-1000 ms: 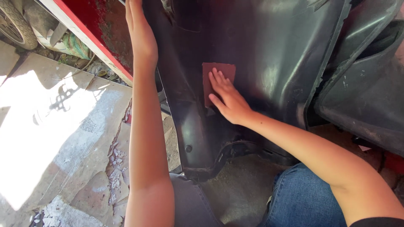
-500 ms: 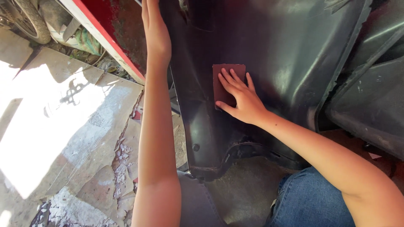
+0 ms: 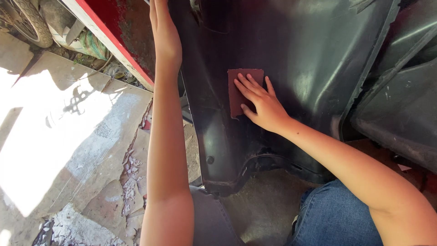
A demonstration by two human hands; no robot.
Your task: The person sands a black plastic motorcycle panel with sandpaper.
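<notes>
A: The sandpaper sheet, reddish-brown, is pressed flat against the dark plastic body panel, near the panel's left edge. What is changed since a second ago?

B: Little. The sheet is kept under the right hand, fingers spread flat on it, not clenched. The left hand is laid open higher up, by the red edge. Rubbing is judged ongoing over one patch.

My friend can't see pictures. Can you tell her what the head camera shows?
A person's right hand presses a reddish-brown sanding sheet flat against a big black plastic panel. Their left hand rests higher up at the panel's edge, beside a red board, above a cracked, sunlit floor.
</notes>
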